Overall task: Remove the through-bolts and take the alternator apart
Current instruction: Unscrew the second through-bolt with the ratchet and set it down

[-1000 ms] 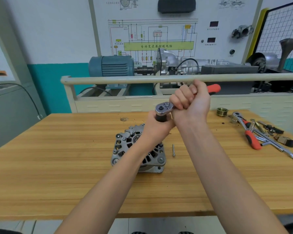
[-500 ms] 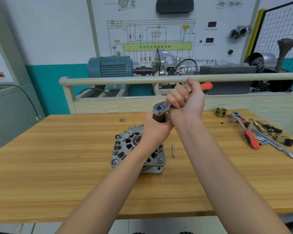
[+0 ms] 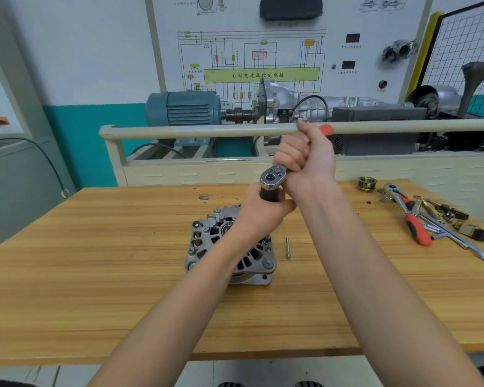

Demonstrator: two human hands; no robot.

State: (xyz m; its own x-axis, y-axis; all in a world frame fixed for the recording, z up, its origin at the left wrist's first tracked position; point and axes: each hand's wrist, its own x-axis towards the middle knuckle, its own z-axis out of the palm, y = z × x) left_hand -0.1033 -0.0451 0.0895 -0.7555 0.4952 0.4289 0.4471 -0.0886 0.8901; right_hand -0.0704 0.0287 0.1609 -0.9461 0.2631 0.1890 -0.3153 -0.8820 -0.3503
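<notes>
Both hands are engaged on one tool above the alternator. Right hand (image 3: pixel 308 160) is curled in a fist round the handle of the ratchet wrench (image 3: pixel 274 177), whose red grip end shows just beyond the knuckles at the far side. Left hand (image 3: pixel 263 213) is wrapped round the dark socket (image 3: pixel 270 195) directly beneath the ratchet head, thumb on the right side of it. The socket points down toward the alternator; its lower end and what it sits on are hidden by the left hand.

Alternator (image 3: pixel 229 247) stands on the wooden worktop (image 3: pixel 95 261) near the middle, vented end face upward, partly covered by the left wrist and forearm. One loose bolt (image 3: pixel 287 248) lies flat on the worktop just right of the alternator, apart from it, running near to far.

At the far right of the worktop: a brass-coloured grooved pulley (image 3: pixel 367 184), then a second ratchet with a red handle (image 3: pixel 408 216) lying among a cluster of small tools and parts (image 3: pixel 453 222), including a long metal bar. The individual items in that cluster are too small to identify.

Beyond the worktop a beige rail (image 3: pixel 179 132) runs left to right, and behind it stands a training rig with a blue motor (image 3: pixel 183 108) and a wiring diagram board (image 3: pixel 252 60).
</notes>
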